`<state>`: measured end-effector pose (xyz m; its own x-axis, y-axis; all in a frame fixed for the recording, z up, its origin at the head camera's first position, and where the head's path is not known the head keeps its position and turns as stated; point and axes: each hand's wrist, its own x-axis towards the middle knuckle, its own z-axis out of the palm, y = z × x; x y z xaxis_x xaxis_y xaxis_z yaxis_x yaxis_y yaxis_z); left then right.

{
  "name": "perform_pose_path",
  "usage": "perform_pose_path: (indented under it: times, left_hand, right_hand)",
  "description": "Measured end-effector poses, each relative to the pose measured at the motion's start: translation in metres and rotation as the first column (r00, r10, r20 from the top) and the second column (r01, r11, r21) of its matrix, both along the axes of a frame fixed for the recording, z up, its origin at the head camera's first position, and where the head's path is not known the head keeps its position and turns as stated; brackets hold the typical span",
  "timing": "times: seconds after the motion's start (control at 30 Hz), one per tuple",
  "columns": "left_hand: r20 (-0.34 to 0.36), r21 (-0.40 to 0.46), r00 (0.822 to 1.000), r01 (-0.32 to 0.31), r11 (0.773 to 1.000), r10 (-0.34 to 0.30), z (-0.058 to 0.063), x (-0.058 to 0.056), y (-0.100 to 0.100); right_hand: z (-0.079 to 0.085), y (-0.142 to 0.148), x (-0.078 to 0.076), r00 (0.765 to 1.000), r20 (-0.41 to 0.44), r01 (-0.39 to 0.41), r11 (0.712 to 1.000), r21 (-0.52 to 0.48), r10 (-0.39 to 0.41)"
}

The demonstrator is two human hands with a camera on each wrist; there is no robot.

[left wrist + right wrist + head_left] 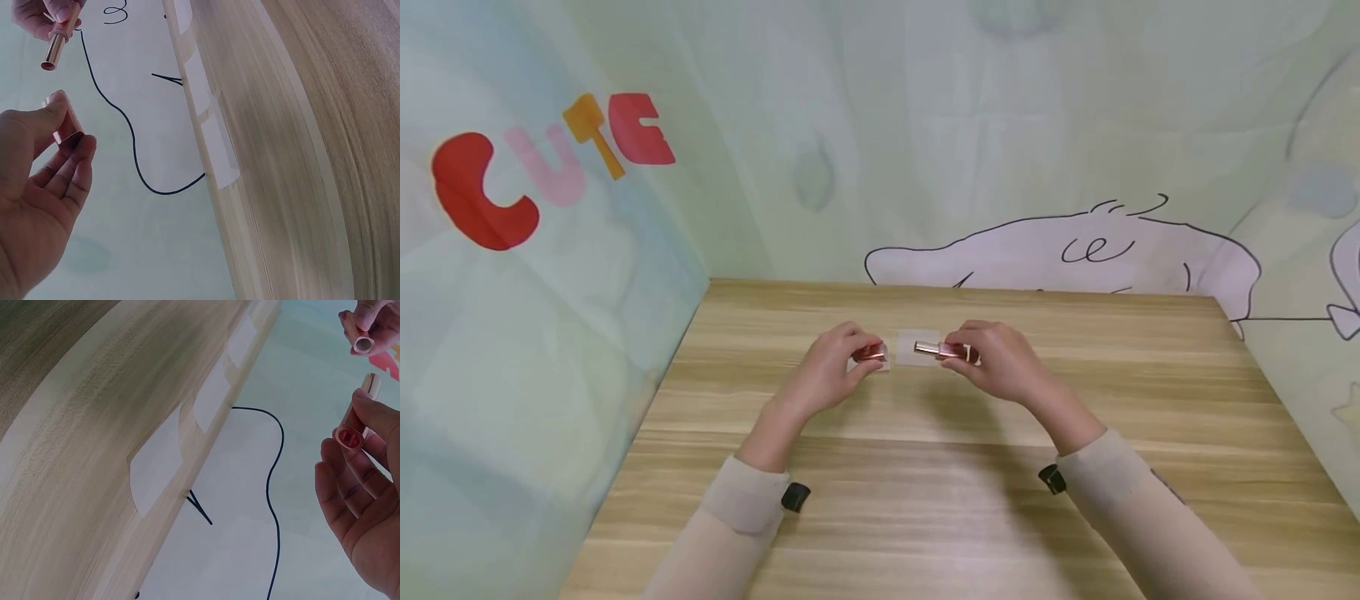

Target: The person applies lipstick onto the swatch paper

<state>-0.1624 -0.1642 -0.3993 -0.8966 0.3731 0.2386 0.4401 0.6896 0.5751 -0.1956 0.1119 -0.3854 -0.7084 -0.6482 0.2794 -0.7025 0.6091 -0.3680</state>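
Note:
My left hand (831,367) pinches a shiny pinkish-copper lipstick cap (871,353) between thumb and fingers. Opposite it, my right hand (1000,360) grips the base of a lipstick (927,347), whose metallic inner tube points left toward the cap. A short gap separates the two parts. In the right wrist view the cap (364,344) turns its round open end to the lipstick (370,384), and a red label marks the lipstick's bottom end. The left wrist view shows the tip of the tube (53,55) above the cap (74,122); no lipstick bullet stands out of it.
Below the hands lies a wood-grain table (880,500). A pale translucent square (910,358) is on it between the hands, with another partly under the left hand. Printed fabric walls (775,167) rise along the table's back and left edges.

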Motion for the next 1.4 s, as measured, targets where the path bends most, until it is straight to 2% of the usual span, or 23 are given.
perform_pose_path:
  times: [0.37, 0.57, 0.77, 1.03, 1.4]
  left_hand:
    - [0.070, 0.038, 0.998, -0.009, 0.999, 0.007, -0.004, 0.002, 0.000]
    - [0.041, 0.021, 0.999, -0.029, 0.999, 0.028, -0.003, 0.004, 0.001]
    - [-0.012, 0.044, 0.997, -0.070, 0.997, 0.071, -0.004, 0.004, -0.002]
    - [-0.014, 0.080, 0.995, -0.101, 0.992, 0.103, -0.006, 0.003, -0.008]
    - [-0.034, 0.070, 0.994, -0.104, 0.992, 0.107, -0.006, 0.002, -0.016]
  right_hand:
    - [-0.005, 0.000, 0.004, 1.000, -0.003, 0.011, 0.999, -0.033, -0.012]
    - [-0.010, 0.001, 0.002, 1.000, -0.025, 0.013, 0.999, -0.039, -0.014]
    - [-0.011, 0.002, 0.001, 0.999, -0.040, 0.009, 0.999, -0.042, -0.011]
    - [-0.009, 0.004, 0.001, 0.999, -0.019, 0.025, 0.999, -0.046, -0.026]
    - [-0.010, 0.005, -0.003, 0.999, 0.040, 0.020, 0.990, -0.139, -0.014]
